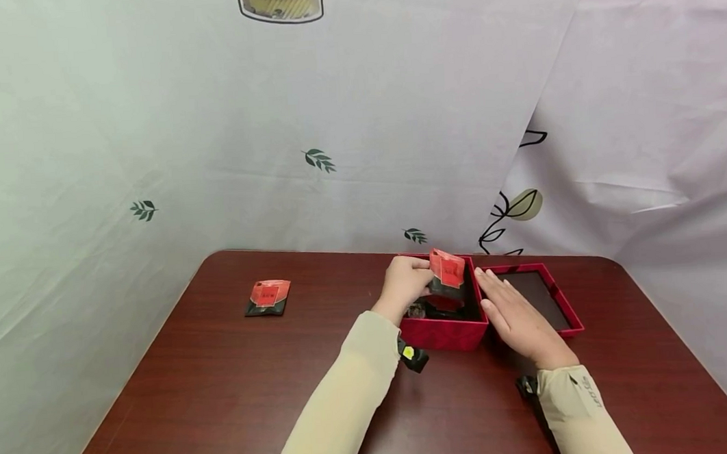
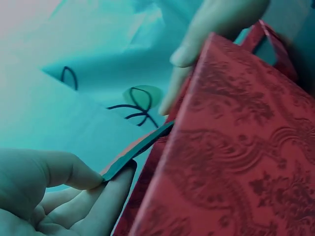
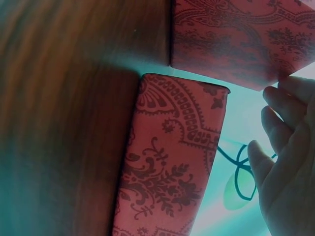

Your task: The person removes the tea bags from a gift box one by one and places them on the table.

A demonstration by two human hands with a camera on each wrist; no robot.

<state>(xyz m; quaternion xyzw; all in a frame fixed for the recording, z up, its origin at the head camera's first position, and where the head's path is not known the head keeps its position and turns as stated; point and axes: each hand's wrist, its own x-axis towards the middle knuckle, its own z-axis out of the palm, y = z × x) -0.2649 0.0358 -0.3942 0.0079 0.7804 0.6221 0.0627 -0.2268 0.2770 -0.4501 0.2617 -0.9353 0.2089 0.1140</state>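
My left hand (image 1: 404, 288) pinches a red-and-black sachet (image 1: 449, 272) by its edge, over the open red box (image 1: 446, 334). The left wrist view shows thumb and fingers on one edge of the thin sachet (image 2: 139, 150), whose far end meets the rim of the patterned box (image 2: 236, 132). Dark contents and a clear-looking piece sit inside the box, partly covered by hand and sachet. With fingers nearly straight, my right hand (image 1: 519, 318) rests its fingertips at the box's right wall; the right wrist view shows this hand (image 3: 290, 162) touching the box corner.
A shallow red lid (image 1: 540, 293) with a dark inside lies right of the box, partly under my right forearm and hand. Another red-and-black sachet (image 1: 268, 298) lies flat at the table's left. A pale printed curtain (image 1: 358, 117) hangs behind the brown table (image 1: 224, 392).
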